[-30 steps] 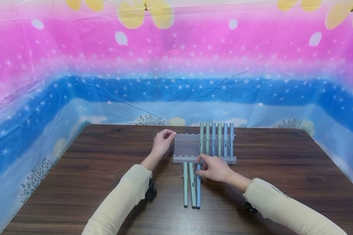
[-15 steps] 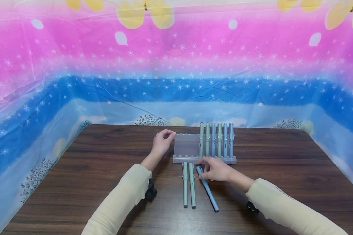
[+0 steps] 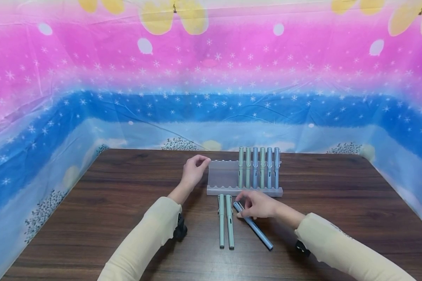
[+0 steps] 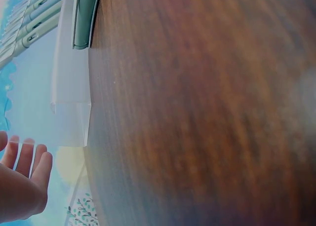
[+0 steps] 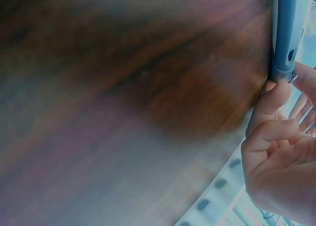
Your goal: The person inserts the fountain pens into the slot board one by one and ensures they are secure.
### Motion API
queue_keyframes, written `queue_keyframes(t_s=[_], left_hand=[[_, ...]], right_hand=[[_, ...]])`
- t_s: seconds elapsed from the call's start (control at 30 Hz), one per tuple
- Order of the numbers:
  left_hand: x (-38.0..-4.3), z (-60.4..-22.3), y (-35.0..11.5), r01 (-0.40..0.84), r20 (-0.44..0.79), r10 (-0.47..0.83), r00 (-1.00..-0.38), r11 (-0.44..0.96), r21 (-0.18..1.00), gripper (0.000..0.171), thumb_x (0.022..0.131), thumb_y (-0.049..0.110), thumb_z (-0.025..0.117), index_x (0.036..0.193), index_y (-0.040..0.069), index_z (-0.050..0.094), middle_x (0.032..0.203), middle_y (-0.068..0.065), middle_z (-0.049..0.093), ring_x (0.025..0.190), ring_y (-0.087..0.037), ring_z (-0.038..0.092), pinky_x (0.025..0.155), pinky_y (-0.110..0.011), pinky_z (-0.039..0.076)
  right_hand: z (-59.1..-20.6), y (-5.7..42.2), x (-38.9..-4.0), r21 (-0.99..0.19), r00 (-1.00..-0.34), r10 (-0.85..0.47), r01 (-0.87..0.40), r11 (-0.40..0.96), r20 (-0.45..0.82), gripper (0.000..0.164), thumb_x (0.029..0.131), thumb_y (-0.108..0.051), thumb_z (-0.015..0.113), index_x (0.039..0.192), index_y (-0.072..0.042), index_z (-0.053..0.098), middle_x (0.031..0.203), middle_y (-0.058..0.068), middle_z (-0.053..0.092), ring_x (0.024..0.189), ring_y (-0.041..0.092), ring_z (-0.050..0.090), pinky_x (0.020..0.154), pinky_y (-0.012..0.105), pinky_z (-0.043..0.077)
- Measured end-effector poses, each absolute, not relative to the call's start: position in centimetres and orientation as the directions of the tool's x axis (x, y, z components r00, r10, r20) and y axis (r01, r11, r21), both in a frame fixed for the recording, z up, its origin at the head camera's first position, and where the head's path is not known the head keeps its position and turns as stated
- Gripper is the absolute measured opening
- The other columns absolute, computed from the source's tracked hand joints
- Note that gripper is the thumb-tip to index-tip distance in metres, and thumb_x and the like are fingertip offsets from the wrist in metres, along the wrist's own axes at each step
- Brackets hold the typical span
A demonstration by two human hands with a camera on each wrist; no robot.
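Note:
A clear plastic pen rack [image 3: 222, 174] stands at the middle of the table, with several capped green and blue pens [image 3: 248, 171] upright in its right part. My left hand [image 3: 192, 170] pinches the rack's upper left corner; its fingers [image 4: 42, 169] show low in the left wrist view. In front of the rack, my right hand [image 3: 261, 204] holds a blue pen [image 3: 259, 231] near its clip end, between thumb and fingers. That pen slants toward the lower right. Two green pens, a left one [image 3: 222, 226] and a right one [image 3: 230, 224], lie side by side to its left.
The dark wooden table [image 3: 119, 203] reaches back to a patterned cloth [image 3: 211, 105] that surrounds it. Scalloped notches line the rack's front ledge [image 3: 216, 191].
The blue pen has swung away from the two green pens, its near end moving right, while my right hand turned it. My left hand has stayed at the rack.

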State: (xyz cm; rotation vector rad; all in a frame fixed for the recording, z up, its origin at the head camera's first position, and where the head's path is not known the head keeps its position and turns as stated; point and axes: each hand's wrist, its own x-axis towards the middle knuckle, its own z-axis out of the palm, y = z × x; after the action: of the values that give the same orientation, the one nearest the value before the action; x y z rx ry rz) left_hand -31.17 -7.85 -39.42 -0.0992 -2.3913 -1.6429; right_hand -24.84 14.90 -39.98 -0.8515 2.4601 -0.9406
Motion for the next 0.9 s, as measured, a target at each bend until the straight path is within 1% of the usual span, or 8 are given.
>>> queue_keyframes(t_s=[0.17,0.27,0.4,0.5,0.6,0.77,0.9], left_hand=[[-31.10,-39.39,-7.86,0.187,0.230,-0.076,-0.970,0.365,0.912,0.019,0.087,0.020,0.058,0.094,0.003,0.063,0.090,-0.008,0.061,0.082,-0.020,0.055,0.073,-0.033,0.044],[-31.01,-39.32,-7.84,0.183,0.224,-0.073,-0.972,0.365,0.913,0.020,0.087,0.020,0.057,0.094,0.003,0.063,0.089,-0.008,0.061,0.080,-0.020,0.055,0.071,-0.033,0.044],[-30.97,-39.23,-7.85,0.184,0.224,-0.073,-0.972,0.362,0.914,0.019,0.087,0.020,0.057,0.094,0.003,0.063,0.089,-0.008,0.061,0.079,-0.020,0.054,0.070,-0.033,0.044],[-31.02,-39.21,-7.86,0.182,0.222,-0.074,-0.972,0.356,0.917,0.019,0.087,0.019,0.057,0.094,0.003,0.063,0.089,-0.007,0.061,0.079,-0.020,0.054,0.070,-0.033,0.044],[-31.03,-39.21,-7.84,0.182,0.222,-0.076,-0.972,0.353,0.918,0.018,0.087,0.019,0.057,0.094,0.003,0.063,0.088,-0.008,0.061,0.079,-0.020,0.055,0.070,-0.032,0.044],[-31.02,-39.18,-7.81,0.183,0.225,-0.079,-0.971,0.358,0.915,0.018,0.087,0.019,0.057,0.094,0.003,0.063,0.089,-0.007,0.061,0.079,-0.020,0.055,0.071,-0.033,0.044],[-30.99,-39.21,-7.81,0.186,0.227,-0.077,-0.971,0.358,0.915,0.019,0.087,0.019,0.058,0.093,0.003,0.063,0.089,-0.007,0.061,0.080,-0.020,0.055,0.072,-0.033,0.044]], right_hand=[[-40.02,14.98,-24.78,-0.685,-0.757,-0.639,-0.393,0.614,-0.138,0.043,0.078,-0.022,0.067,0.113,-0.005,0.049,0.062,0.001,0.053,0.045,0.015,0.049,0.044,0.028,0.040],[-40.09,14.94,-24.69,-0.651,-0.762,-0.633,-0.413,0.637,-0.136,0.045,0.077,-0.027,0.068,0.113,-0.008,0.048,0.061,0.001,0.051,0.044,0.014,0.048,0.043,0.028,0.040],[-40.22,14.82,-24.50,-0.538,-0.760,-0.646,-0.516,0.667,-0.072,0.043,0.078,-0.031,0.067,0.112,-0.010,0.050,0.059,-0.004,0.049,0.045,0.009,0.043,0.044,0.026,0.037],[-40.31,14.73,-24.37,-0.445,-0.752,-0.660,-0.589,0.675,-0.005,0.038,0.079,-0.031,0.066,0.108,-0.011,0.052,0.057,-0.008,0.046,0.046,0.007,0.039,0.044,0.024,0.034],[-40.37,14.72,-24.28,-0.395,-0.750,-0.661,-0.618,0.680,0.036,0.034,0.079,-0.029,0.066,0.105,-0.011,0.054,0.056,-0.009,0.044,0.045,0.005,0.037,0.042,0.022,0.032],[-40.36,14.89,-24.28,-0.389,-0.755,-0.651,-0.625,0.677,0.082,0.032,0.078,-0.026,0.067,0.102,-0.009,0.055,0.054,-0.010,0.044,0.043,0.004,0.036,0.042,0.021,0.031],[-40.46,15.11,-24.45,-0.412,-0.740,-0.662,-0.644,0.644,0.122,0.032,0.078,-0.024,0.067,0.102,-0.006,0.055,0.053,-0.010,0.044,0.043,0.003,0.037,0.043,0.021,0.033]])
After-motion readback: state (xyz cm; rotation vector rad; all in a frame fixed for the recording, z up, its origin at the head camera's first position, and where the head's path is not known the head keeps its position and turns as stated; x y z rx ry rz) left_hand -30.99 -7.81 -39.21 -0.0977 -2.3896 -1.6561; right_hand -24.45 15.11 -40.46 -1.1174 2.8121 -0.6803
